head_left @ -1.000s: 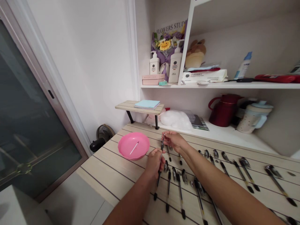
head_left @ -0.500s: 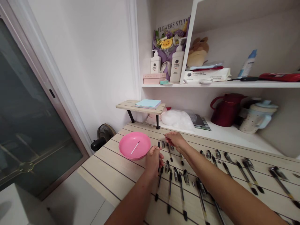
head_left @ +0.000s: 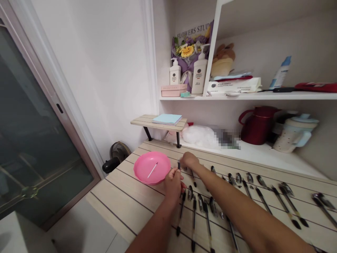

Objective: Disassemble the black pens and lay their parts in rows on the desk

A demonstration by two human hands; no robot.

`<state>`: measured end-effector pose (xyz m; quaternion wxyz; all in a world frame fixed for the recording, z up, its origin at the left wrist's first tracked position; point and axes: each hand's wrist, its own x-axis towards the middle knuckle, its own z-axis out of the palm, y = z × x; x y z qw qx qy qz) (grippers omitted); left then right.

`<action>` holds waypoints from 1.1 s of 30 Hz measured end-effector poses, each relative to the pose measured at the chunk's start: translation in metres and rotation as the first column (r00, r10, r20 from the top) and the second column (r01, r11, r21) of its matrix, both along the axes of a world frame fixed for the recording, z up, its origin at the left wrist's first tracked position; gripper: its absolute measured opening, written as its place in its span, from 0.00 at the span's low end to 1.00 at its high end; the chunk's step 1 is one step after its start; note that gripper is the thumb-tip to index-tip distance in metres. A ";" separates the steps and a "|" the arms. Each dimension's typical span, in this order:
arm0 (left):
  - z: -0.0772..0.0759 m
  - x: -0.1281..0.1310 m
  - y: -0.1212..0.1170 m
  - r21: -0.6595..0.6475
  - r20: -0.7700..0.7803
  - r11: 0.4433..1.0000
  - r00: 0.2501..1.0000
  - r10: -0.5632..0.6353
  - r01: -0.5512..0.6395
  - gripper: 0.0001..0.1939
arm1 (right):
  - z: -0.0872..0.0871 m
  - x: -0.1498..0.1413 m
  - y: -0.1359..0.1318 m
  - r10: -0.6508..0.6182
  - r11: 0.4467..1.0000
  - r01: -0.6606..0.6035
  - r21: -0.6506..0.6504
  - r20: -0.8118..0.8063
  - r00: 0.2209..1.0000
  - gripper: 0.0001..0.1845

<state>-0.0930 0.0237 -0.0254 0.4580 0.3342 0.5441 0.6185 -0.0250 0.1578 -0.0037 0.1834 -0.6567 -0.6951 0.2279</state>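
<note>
My left hand [head_left: 173, 181] is closed around a pen [head_left: 179, 164], which it holds upright with the narrow end up, just right of a pink bowl [head_left: 139, 178]. A thin white stick with a dark tip [head_left: 152, 170] lies in that bowl. Down at the tabletop, just beyond the held pen, my right hand [head_left: 190, 161] has its fingers bent in; its fingertips are mostly hidden, so what they pinch does not show. Under and beside my wrists lie black pens [head_left: 194, 219] and dark, shiny pen caps [head_left: 190, 192].
More pens [head_left: 285, 207] and caps [head_left: 249, 177] spread over the slatted table [head_left: 123, 203] to the right. A small raised stand [head_left: 137, 121] with blue paper [head_left: 167, 118] stands at the back. A red jug [head_left: 256, 126] and a pale cup [head_left: 295, 135] sit behind.
My right hand has lowered onto the tabletop by the caps, its fingers turning downward. My left hand still holds the pen upright. The view has shifted slightly.
</note>
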 end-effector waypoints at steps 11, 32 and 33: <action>-0.001 0.001 0.002 0.007 0.011 0.999 0.999 0.039 -0.039 0.14 | 0.001 -0.010 -0.006 0.035 0.998 -0.035 -0.055 -0.002 0.999 0.07; 0.000 -0.002 0.004 0.009 0.066 1.000 0.998 0.025 -0.026 0.14 | 0.033 0.011 -0.031 0.139 0.876 -0.374 -0.305 -0.583 0.800 0.12; 0.001 -0.002 0.003 0.018 0.010 0.999 0.999 0.032 -0.032 0.14 | 0.034 0.011 -0.025 0.128 0.884 -0.352 -0.308 -0.563 0.816 0.12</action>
